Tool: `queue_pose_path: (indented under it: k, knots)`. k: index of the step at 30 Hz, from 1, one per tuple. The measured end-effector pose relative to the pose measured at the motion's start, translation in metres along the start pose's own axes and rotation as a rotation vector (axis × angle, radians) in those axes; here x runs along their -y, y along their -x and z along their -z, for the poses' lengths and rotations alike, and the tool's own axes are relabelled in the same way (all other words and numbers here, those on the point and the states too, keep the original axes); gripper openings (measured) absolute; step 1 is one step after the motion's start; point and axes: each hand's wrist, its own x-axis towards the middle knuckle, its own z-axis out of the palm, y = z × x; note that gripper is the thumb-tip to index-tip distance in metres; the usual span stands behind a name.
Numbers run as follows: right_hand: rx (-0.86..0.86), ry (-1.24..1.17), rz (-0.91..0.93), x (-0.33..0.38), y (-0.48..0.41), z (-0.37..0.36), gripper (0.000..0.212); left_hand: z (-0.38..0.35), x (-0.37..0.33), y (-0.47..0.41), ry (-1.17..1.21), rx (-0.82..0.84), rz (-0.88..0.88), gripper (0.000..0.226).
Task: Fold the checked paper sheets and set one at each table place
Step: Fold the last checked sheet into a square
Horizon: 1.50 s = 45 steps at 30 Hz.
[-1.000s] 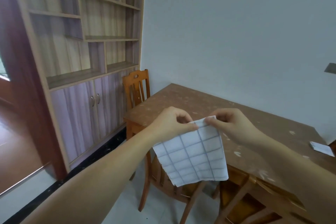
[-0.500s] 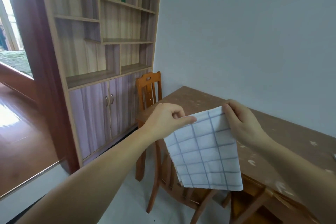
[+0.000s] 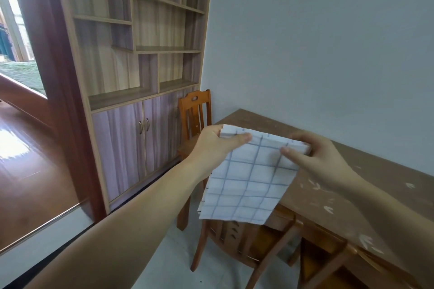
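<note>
A white paper sheet with a blue checked grid (image 3: 249,180) hangs in the air in front of me, above the near left corner of the brown table (image 3: 352,171). My left hand (image 3: 218,145) pinches its top left corner between thumb and fingers. My right hand (image 3: 314,155) pinches the top right corner. The top edge is bent over away from me, and the rest of the sheet hangs down loose and slightly slanted.
A wooden chair (image 3: 195,115) stands at the table's far left end against the wall. Another chair (image 3: 246,246) is tucked under the near side below the sheet. A tall shelf cabinet (image 3: 141,77) fills the left wall beside a doorway.
My hands have moved apart along the sheet's top edge and turned that edge over. The view has swung left, so the folded white sheet at the table's right end is out of sight.
</note>
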Motion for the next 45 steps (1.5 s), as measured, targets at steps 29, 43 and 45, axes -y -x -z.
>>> queue_pose_path:
  k: [29,43,45]
  knots:
    - [0.037,-0.201,-0.032,0.01,-0.008,0.028,0.023,0.011,0.002,-0.016,-0.296,0.029,-0.076,0.021]
    - [0.213,-0.139,-0.097,0.005,-0.007,0.012,0.016,0.009,-0.021,-0.018,-0.429,0.162,-0.165,0.015]
    - [0.194,-0.161,-0.098,0.004,-0.007,0.011,0.023,0.012,-0.02,-0.017,-0.34,0.098,-0.158,0.014]
